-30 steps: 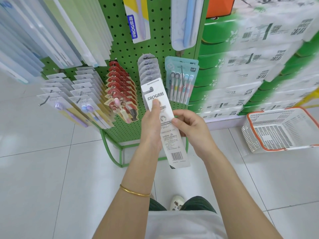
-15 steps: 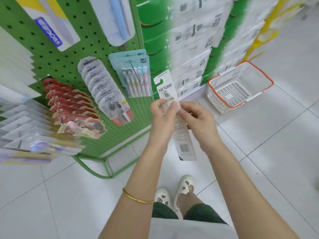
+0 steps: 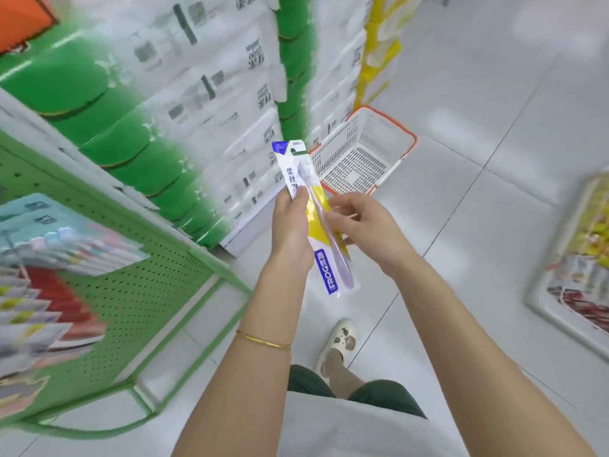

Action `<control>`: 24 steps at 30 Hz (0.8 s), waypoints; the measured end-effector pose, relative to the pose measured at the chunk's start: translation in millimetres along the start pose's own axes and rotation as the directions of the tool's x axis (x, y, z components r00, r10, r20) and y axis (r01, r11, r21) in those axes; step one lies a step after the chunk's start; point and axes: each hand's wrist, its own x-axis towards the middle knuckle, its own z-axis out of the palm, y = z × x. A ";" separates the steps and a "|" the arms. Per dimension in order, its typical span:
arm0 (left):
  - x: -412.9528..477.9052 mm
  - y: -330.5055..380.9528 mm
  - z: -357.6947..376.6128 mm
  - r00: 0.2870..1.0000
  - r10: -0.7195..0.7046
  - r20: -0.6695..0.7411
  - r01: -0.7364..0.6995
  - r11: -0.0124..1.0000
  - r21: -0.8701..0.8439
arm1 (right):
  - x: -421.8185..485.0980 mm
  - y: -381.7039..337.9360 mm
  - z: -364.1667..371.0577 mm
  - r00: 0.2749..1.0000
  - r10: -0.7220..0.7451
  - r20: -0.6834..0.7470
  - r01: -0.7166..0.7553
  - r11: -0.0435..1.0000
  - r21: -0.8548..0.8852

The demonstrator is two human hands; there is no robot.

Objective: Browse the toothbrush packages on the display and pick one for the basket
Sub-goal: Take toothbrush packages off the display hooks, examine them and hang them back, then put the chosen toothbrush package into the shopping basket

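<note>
White-yellow toothbrush package (image 3: 314, 209), purple brush, blue "FROG" strip.

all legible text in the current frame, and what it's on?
"FROG": blue band at the lower end of the white, yellow and blue toothbrush package, held by the left hand and right hand; the characters after it are blurred.
"柔丝": vertical, on the package's white upper part; the next character is partly hidden.
Small print at the package top: too small to read.
Print on the stacked green and white packs: blurred, unreadable.
Packages on the green pegboard display: blurred, unreadable.
</note>
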 end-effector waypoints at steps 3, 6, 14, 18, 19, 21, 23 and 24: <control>31.5 -9.6 49.8 1.000 -0.020 0.003 0.021 0.997 -0.070 | 34.1 0.7 -48.7 0.999 0.017 0.046 -0.014 0.998 -0.063; 63.3 -17.3 90.6 0.998 -0.050 0.030 0.053 0.993 -0.104 | 65.5 4.8 -84.6 0.996 0.054 0.070 -0.049 0.995 -0.082; 183.1 -33.4 191.6 0.990 -0.137 -0.020 0.135 0.987 -0.089 | 193.3 16.7 -167.9 0.987 0.152 0.044 -0.152 0.988 -0.003; 244.2 -35.2 243.6 0.974 -0.220 -0.053 0.215 0.973 -0.088 | 272.0 20.6 -211.8 0.971 0.230 0.063 -0.229 0.973 -0.021; 255.3 -34.3 255.4 0.970 -0.236 -0.060 0.231 0.970 -0.074 | 290.7 22.7 -221.6 0.964 0.256 0.067 -0.253 0.966 -0.048; 277.3 -33.7 276.0 0.963 -0.259 -0.079 0.259 0.966 -0.012 | 326.7 27.6 -240.1 0.950 0.302 0.076 -0.294 0.951 -0.099; 299.9 -35.5 291.6 0.950 -0.290 -0.114 0.293 0.956 0.010 | 359.2 32.7 -256.3 0.936 0.340 0.089 -0.328 0.937 -0.124; 310.8 -36.8 297.3 0.941 -0.306 -0.143 0.310 0.951 0.007 | 374.6 35.5 -263.5 0.929 0.357 0.094 -0.343 0.930 -0.133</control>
